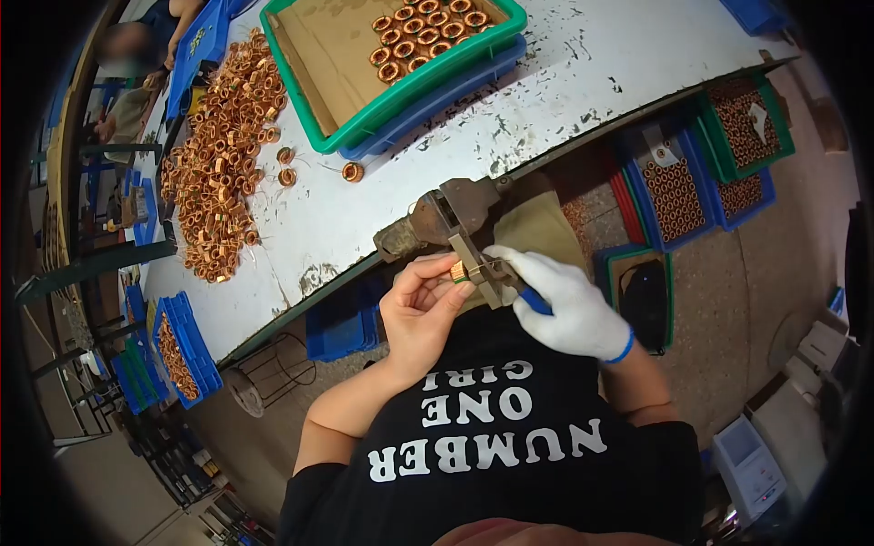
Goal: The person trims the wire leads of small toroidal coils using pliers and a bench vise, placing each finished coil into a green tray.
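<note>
My left hand (pixel 419 314), bare, pinches a small copper-wound ring coil (pixel 459 272) between thumb and fingers, beside the jaws of a metal bench vise (pixel 464 205). A white glove with a blue cuff covers my right hand (pixel 569 305). Its fingers close around a tool with a blue handle (pixel 535 301), whose working end is hard to make out against the vise. Thin wire seems to run from the coil toward the right fingers. The vise is fixed at the near edge of the white worktable (pixel 337 237).
A heap of copper coils (pixel 218 173) lies on the table's left side, with a few loose coils (pixel 352 171) nearby. Coils stand in rows in a green tray (pixel 328 141) stacked on a blue one. Coil-filled bins (pixel 674 196) stand at right; another person (pixel 137 100) is at far left.
</note>
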Motion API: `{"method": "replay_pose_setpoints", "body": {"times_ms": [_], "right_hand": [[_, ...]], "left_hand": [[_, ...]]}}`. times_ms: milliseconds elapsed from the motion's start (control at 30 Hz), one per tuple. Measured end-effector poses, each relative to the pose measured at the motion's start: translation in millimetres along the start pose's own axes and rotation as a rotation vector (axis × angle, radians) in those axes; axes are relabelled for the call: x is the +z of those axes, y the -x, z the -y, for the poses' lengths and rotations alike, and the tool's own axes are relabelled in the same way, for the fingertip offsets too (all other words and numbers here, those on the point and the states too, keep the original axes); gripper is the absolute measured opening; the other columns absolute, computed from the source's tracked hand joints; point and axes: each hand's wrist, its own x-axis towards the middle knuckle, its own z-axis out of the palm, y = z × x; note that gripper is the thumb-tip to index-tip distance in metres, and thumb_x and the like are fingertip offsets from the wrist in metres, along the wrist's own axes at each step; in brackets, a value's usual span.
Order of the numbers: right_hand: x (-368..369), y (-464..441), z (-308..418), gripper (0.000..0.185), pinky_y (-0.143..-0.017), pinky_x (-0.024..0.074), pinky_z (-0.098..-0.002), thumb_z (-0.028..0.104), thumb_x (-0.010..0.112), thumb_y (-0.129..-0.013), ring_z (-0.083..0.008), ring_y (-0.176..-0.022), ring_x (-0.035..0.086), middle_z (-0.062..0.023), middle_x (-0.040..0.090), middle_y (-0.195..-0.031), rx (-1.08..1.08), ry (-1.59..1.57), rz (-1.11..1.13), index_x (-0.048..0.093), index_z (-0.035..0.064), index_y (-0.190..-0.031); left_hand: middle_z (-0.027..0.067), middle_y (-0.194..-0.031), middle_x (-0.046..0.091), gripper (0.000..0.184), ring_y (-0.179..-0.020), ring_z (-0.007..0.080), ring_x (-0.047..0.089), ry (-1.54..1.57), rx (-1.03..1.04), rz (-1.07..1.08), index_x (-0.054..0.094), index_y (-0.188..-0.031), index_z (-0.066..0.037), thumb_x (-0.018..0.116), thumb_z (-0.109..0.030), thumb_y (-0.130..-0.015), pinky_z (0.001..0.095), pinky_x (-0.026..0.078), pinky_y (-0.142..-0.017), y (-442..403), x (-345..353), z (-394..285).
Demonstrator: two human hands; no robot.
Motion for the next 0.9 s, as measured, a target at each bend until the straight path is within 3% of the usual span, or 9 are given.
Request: {"method": "replay_pose_setpoints", "body": {"times_ms": [167, 533, 667, 833, 900], "right_hand": [[13.5, 7.4, 3.9, 0.071, -0.067, 0.0484, -0.0267, -0.008, 0.056, -0.072, -0.0209, -0.072, 0.06, -0.0115, 0.065, -0.097, 0.077, -0.243, -0.016, 0.043, -0.0014, -0.141], [17.9, 3.3, 2.3, 0.069, -0.064, 0.047, -0.0277, -0.007, 0.053, -0.078, -0.02, -0.066, 0.058, -0.0099, 0.064, -0.09, 0.049, -0.13, -0.035, 0.039, 0.0015, -0.144], [10.0, 8.4, -0.8, 0.068, -0.07, 0.045, -0.0225, -0.011, 0.049, -0.078, -0.0132, -0.069, 0.053, -0.0073, 0.061, -0.085, 0.195, -0.414, -0.213, 0.037, -0.0032, -0.145], [-0.5, -2.8, -17.2, 0.067, -0.071, 0.0446, -0.0223, -0.011, 0.047, -0.08, -0.0125, -0.07, 0.052, -0.0067, 0.06, -0.086, 0.091, -0.23, -0.464, 0.036, -0.0041, -0.145], [-10.3, -13.2, -26.4, 0.069, -0.069, 0.0447, -0.0221, -0.012, 0.045, -0.077, -0.0125, -0.071, 0.053, -0.0054, 0.061, -0.089, 0.118, -0.113, -0.52, 0.04, 0.0014, -0.145]], "left_hand": [[0.0146, -0.121, 0.058, 0.034, -0.097, 0.0163, 0.063, 0.016, 0.028, 0.004, 0.058, -0.116, 0.006, 0.065, 0.014, -0.084, 0.0236, 0.052, -0.09, 0.0, -0.6, 2.0], [0.0156, -0.123, 0.058, 0.034, -0.099, 0.0172, 0.063, -0.054, 0.061, -0.001, 0.057, -0.116, 0.006, 0.065, 0.014, -0.083, 0.0238, 0.053, -0.09, 0.5, 0.5, 0.2], [0.0161, -0.123, 0.058, 0.03, -0.101, 0.0184, 0.063, -0.036, -0.095, 0.046, 0.057, -0.112, 0.006, 0.065, 0.014, -0.083, 0.0241, 0.053, -0.09, -3.7, -5.6, -7.6], [0.0159, -0.116, 0.061, 0.035, -0.103, 0.0227, 0.064, 0.049, -0.102, 0.019, 0.056, -0.112, 0.003, 0.067, 0.013, -0.081, 0.0291, 0.051, -0.093, 2.3, -19.7, -14.0], [0.0161, -0.116, 0.061, 0.035, -0.104, 0.0235, 0.064, 0.114, -0.033, 0.002, 0.055, -0.112, 0.002, 0.067, 0.013, -0.081, 0.0299, 0.051, -0.093, -10.0, -32.2, -23.9]]}}
